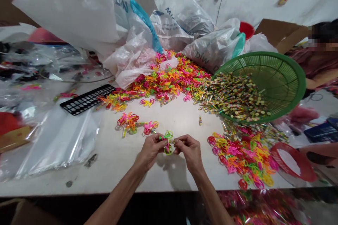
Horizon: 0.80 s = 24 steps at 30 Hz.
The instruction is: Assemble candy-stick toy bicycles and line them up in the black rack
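My left hand (152,149) pinches a small green plastic toy bicycle (168,150) above the front of the white table. My right hand (188,149) is closed on a thin patterned stick (171,141) that meets the bicycle; its far end is hidden by my fingers. Left of my hands lies a small group of toy bicycles with sticks (129,121), pink, orange, red and yellow. A single short patterned stick (200,121) rests on the table beyond my right hand.
A heap of colourful toy bicycles (163,81) spreads at the back. On the right, a tilted green basket (285,77) spills patterned sticks (235,95), near another bicycle pile (243,154) and a red basket (303,165). Clear bags (60,140) and a black tray (87,100) lie left. A person sits far right.
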Motion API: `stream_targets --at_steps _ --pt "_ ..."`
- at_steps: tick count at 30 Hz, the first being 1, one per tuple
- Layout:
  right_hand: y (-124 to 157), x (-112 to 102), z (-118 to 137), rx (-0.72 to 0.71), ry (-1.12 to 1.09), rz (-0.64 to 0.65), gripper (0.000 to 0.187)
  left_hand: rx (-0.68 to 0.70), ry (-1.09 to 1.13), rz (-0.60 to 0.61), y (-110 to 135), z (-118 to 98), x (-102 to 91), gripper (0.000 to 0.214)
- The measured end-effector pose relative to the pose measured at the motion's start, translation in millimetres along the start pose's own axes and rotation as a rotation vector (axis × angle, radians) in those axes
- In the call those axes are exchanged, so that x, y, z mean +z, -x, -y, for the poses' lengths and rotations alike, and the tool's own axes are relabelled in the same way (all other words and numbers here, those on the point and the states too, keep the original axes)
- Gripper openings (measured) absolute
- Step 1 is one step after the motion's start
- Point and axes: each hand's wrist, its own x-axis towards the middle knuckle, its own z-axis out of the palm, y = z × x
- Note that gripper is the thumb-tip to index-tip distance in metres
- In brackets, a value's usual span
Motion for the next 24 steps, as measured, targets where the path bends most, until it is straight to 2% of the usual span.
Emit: stream_targets --at_steps 2,3,5,6,8,9,11,12,13,15,18,21,24 --pt "-3.5 8.7 -1.7 0.029 0.010 0.057 0.026 0.017 -0.084 0.009 0.1 -8.3 -6.5 0.024" --pt "-7.3 11.0 -1.1 0.037 0.055 0.105 0.027 0.051 -0.201 0.005 -0.7 -14.3 -10.8 0.022" --pt "-20.2 7.9 4.1 -0.039 0.279 0.186 0.028 0.161 -0.517 -0.042 -6.0 -31.0 -21.2 0.023" --pt "-29.6 1.6 8.4 -0.117 0.454 0.179 0.029 0.229 -0.698 -0.094 -11.4 -41.5 -27.0 0.027" --pt "-54.1 -21.1 19.0 -0.266 0.852 0.036 0.035 0.342 -0.995 -0.228 -28.6 -65.2 -38.0 0.039" --pt "-68.1 -36.0 24.3 -0.283 1.046 -0.100 0.039 0.372 -1.091 -0.296 -40.3 -77.0 -42.4 0.042" --pt "-95.1 -66.8 33.0 -0.144 1.354 -0.310 0.039 0.404 -1.258 -0.383 -68.3 -97.1 -47.8 0.036" --pt "-106.2 -79.8 35.9 -0.057 1.457 -0.331 0.036 0.398 -1.324 -0.390 -83.0 -104.2 -49.0 0.029" --pt "-114.7 -89.8 37.5 0.014 1.527 -0.295 0.032 0.382 -1.383 -0.384 -97.0 -108.8 -49.4 0.023" --pt "-122.1 -98.9 37.3 0.082 1.606 -0.182 0.025 0.349 -1.490 -0.355 -119.8 -111.2 -49.3 0.020" --pt "-112.1 -90.9 29.9 0.057 1.635 -0.107 0.021 0.296 -1.611 -0.327 -134.2 -103.2 -51.9 0.028" --pt "-90.4 -74.1 19.5 -0.026 1.569 -0.091 0.018 0.246 -1.689 -0.318 -128.3 -94.5 -60.0 0.029" --pt "-70.3 -60.5 9.7 -0.119 1.400 -0.076 0.009 0.215 -1.714 -0.291 -116.7 -95.4 -70.4 0.032"
